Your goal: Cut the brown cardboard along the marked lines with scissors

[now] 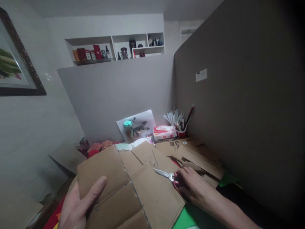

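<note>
Head view, near edge first: left hand (79, 203) grips the near-left edge of a flattened cardboard sheet (133, 187), thumb laid across its top face, fingers hidden underneath. Sheet lies creased and scored across the desk, directly between both hands. Right hand (194, 187) rests on the sheet's right edge, fingers curled round the red handles of scissors (168, 175); blades closed, pointing left over the cardboard. Green paper (183, 219) shows under the sheet near the right forearm. Farther back, more cardboard pieces (197, 156) overlap. Beyond those, a tissue pack (164, 132), a red cup of pens (180, 127), a teal-lidded jar (128, 128). Grey partition (119, 92) behind, wall shelf (114, 47) above.
</note>
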`<state>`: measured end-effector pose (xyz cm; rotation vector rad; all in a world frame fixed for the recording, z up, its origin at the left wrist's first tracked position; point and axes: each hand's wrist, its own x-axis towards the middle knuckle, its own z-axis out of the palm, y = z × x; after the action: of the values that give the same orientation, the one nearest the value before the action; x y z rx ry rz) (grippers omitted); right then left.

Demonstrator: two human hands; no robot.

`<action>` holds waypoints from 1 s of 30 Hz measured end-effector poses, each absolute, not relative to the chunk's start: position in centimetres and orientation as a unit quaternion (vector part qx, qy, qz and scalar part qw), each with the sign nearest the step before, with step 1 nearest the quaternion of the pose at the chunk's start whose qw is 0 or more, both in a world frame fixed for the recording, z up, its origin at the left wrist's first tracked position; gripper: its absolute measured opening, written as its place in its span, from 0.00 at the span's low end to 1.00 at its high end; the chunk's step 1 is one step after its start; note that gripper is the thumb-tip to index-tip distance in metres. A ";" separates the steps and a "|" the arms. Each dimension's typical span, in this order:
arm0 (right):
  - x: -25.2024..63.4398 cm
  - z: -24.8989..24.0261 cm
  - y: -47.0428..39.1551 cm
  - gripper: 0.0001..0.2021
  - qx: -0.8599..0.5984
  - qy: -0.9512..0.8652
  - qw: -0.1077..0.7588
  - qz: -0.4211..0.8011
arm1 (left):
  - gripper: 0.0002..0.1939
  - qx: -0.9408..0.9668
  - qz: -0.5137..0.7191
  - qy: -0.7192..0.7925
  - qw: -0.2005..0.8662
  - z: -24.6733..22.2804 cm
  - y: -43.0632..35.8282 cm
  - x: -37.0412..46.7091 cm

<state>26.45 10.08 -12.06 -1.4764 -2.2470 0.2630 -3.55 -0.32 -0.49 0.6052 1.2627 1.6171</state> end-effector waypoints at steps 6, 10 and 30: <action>23.9 -3.7 5.5 0.16 -0.449 -0.787 0.349 0.237 | 0.41 0.374 0.654 0.528 0.392 2.1 1.0 -2.0; 20.8 1.9 3.1 0.21 -0.355 -0.775 0.413 0.320 | 0.38 0.443 0.649 0.521 0.333 3.5 1.8 -0.5; 15.9 0.6 6.4 0.27 -0.250 -0.640 0.514 0.514 | 0.40 0.331 0.652 0.440 0.520 2.1 4.8 -0.6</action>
<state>15.91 6.38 0.64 -0.6006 -1.5385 1.2346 -0.60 4.79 2.15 0.7939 1.0555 1.5639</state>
